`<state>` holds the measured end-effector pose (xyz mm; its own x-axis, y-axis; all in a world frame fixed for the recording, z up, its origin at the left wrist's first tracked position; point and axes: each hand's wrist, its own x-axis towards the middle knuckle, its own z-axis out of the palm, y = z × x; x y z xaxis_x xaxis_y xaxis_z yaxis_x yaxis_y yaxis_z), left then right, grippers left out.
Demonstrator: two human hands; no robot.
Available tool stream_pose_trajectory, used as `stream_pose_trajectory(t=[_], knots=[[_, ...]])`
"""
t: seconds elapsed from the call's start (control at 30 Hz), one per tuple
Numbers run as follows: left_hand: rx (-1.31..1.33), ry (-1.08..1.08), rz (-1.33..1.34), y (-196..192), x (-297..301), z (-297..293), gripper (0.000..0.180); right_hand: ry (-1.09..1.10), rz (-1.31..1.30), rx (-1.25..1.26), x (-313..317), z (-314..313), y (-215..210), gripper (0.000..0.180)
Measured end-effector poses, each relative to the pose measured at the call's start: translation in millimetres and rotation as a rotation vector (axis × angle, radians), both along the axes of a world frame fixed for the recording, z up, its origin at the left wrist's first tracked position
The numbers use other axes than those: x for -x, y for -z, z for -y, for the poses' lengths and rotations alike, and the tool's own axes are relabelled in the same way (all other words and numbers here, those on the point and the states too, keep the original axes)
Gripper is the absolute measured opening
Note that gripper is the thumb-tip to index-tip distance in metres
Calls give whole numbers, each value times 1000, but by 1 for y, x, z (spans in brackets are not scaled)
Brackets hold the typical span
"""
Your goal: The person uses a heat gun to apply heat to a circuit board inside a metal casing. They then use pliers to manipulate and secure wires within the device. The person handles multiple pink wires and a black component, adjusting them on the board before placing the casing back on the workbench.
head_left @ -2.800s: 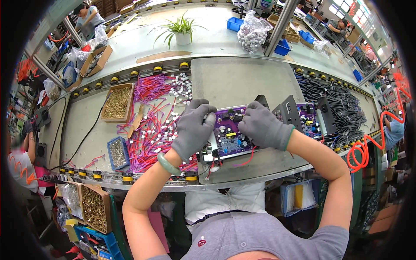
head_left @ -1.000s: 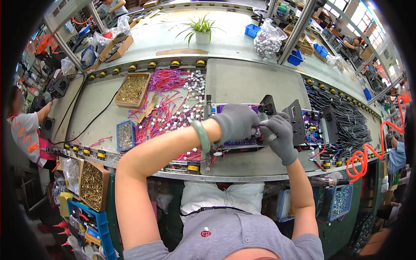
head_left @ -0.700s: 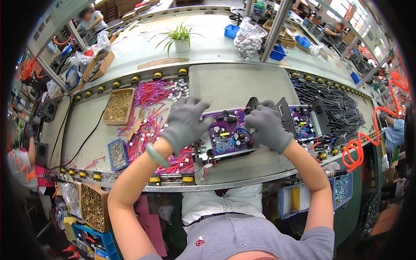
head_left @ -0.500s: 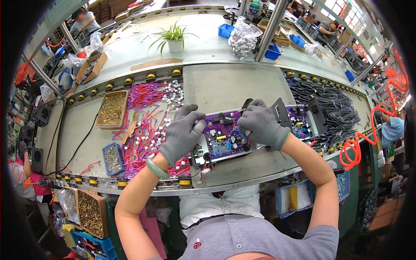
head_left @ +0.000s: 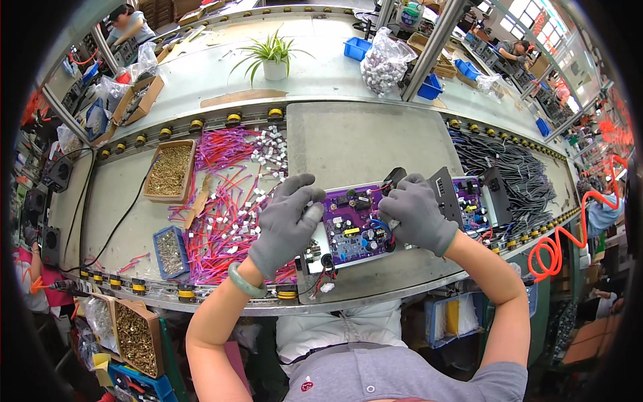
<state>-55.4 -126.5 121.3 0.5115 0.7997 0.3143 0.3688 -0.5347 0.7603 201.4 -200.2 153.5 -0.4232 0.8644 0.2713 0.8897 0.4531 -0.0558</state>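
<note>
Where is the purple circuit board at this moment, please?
In the head view, the purple circuit board lies near the conveyor's front edge, between the left hand and right hand, right of the pink wires.

This is an electronics assembly line in a factory: a long conveyor bench edged with yellow rollers carries purple circuit boards, heaps of pink-and-purple wire leads, trays of brass screws, a pile of black cables and blue parts bins, with other workers at neighbouring stations
</note>
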Motion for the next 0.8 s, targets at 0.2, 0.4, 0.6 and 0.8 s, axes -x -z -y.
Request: stream_pose_trajectory(t=[0.2,0.4,0.6,0.8], knots=[[-32,6,27,2,0,0,23,-39,17,41,1,1,-4,13],[10,10,36,5,-4,0,24,-113,326,106,7,-7,-3,11],[11,-130,154,3,-4,11,44,-85,129,44,4,-3,-5,7],[542,-116,-19,-1,64,78,50,-172,-273,-192,25,46,-18,28]])
